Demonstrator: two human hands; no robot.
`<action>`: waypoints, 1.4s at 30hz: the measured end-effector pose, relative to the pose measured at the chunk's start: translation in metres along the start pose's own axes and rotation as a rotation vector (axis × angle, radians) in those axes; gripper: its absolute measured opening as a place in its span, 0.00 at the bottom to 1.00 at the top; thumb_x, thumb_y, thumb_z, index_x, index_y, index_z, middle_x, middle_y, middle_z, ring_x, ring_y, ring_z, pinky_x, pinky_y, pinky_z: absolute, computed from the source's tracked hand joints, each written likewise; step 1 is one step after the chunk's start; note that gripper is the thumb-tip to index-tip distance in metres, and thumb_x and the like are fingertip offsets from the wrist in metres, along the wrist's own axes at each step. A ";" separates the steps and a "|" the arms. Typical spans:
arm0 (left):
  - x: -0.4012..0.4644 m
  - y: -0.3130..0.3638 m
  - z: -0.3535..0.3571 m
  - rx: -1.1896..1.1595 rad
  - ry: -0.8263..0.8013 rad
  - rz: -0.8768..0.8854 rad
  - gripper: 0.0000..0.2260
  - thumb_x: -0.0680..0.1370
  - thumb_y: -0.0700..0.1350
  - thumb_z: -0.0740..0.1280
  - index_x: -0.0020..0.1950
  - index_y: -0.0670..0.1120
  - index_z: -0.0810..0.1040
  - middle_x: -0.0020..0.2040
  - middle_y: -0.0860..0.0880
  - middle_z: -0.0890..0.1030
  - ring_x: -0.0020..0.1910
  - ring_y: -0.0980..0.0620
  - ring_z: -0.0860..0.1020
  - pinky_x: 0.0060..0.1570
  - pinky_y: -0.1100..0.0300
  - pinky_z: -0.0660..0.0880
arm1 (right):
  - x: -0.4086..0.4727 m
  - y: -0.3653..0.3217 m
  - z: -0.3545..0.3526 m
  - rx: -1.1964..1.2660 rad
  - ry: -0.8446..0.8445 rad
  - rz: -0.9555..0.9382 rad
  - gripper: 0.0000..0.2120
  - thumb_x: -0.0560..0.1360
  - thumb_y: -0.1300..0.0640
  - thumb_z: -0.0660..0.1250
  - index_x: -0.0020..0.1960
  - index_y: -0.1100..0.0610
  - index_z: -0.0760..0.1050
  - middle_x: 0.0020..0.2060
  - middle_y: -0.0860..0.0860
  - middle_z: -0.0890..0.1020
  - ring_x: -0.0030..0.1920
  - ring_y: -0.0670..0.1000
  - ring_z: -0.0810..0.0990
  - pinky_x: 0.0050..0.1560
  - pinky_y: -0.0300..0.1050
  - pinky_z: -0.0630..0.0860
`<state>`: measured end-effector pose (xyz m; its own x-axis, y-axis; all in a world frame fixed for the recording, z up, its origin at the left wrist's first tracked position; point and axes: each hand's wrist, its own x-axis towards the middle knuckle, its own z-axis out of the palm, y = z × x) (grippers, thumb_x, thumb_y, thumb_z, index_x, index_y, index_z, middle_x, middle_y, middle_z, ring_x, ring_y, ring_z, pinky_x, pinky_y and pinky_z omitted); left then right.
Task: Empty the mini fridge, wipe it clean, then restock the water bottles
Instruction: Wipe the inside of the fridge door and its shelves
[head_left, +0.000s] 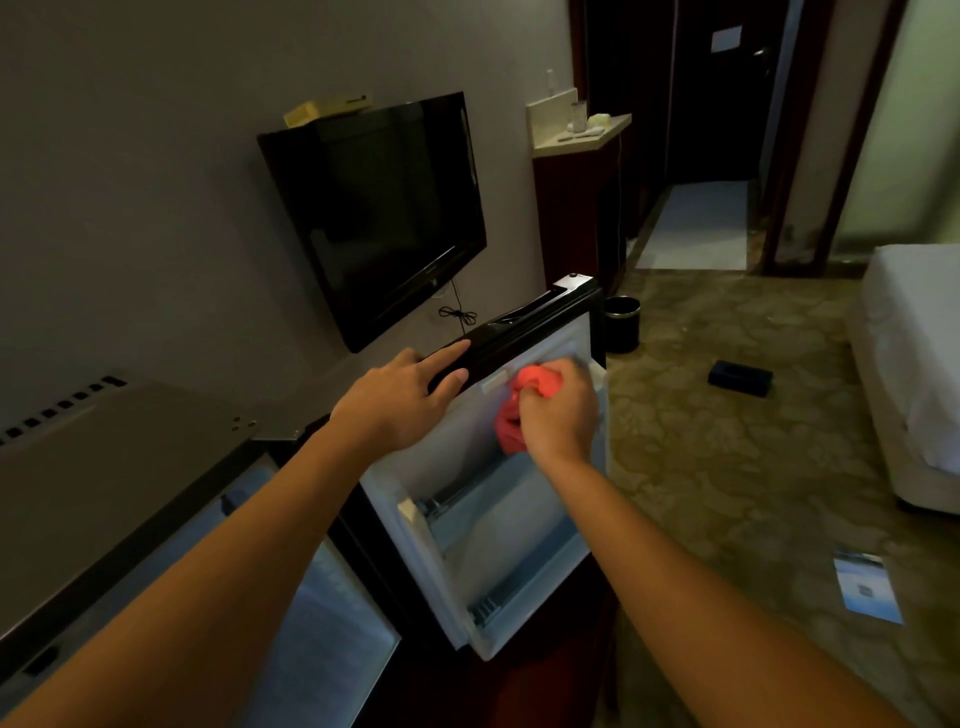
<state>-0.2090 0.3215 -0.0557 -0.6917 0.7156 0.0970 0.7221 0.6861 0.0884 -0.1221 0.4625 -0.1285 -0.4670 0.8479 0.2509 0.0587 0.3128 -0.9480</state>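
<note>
The mini fridge (130, 457) stands at the lower left, its grey top towards me and its door (519, 545) swung open to the right. My left hand (402, 400) rests on the door's black top edge with fingers straight. My right hand (561, 410) grips a bunched red cloth (511, 421) against the upper part of the door's white inner side. The door's shelves hold nothing that I can see. The fridge's inside (332, 597) shows only as a pale, dim opening. No water bottles are in view.
A black TV (379, 218) hangs on the wall behind the fridge. A black bin (621, 325) stands on the patterned carpet past the door. A black box (740, 379) and a printed sheet (865, 587) lie on the floor. A white bed (914, 364) is at the right.
</note>
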 end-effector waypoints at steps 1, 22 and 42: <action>0.000 0.000 0.000 0.003 -0.001 0.002 0.23 0.82 0.64 0.47 0.78 0.67 0.51 0.68 0.45 0.70 0.60 0.45 0.74 0.58 0.52 0.70 | 0.006 -0.001 -0.003 0.018 0.045 -0.001 0.06 0.72 0.61 0.71 0.46 0.54 0.75 0.48 0.51 0.77 0.45 0.49 0.75 0.36 0.28 0.64; -0.002 -0.002 0.000 -0.012 0.018 0.035 0.23 0.82 0.64 0.47 0.78 0.68 0.52 0.59 0.48 0.72 0.53 0.49 0.75 0.53 0.53 0.71 | 0.012 0.057 -0.014 -0.269 0.141 -0.119 0.19 0.66 0.65 0.72 0.56 0.57 0.78 0.55 0.57 0.75 0.56 0.60 0.73 0.52 0.50 0.72; 0.006 -0.005 0.003 -0.006 0.011 -0.040 0.24 0.82 0.64 0.47 0.78 0.67 0.51 0.69 0.43 0.70 0.65 0.39 0.73 0.64 0.44 0.71 | -0.066 0.041 0.022 -0.293 -0.008 -0.164 0.15 0.70 0.54 0.74 0.54 0.53 0.75 0.55 0.52 0.74 0.58 0.55 0.73 0.42 0.37 0.68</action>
<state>-0.2170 0.3233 -0.0585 -0.7198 0.6862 0.1045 0.6941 0.7132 0.0980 -0.1081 0.4104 -0.1877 -0.4977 0.7733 0.3928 0.2332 0.5555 -0.7981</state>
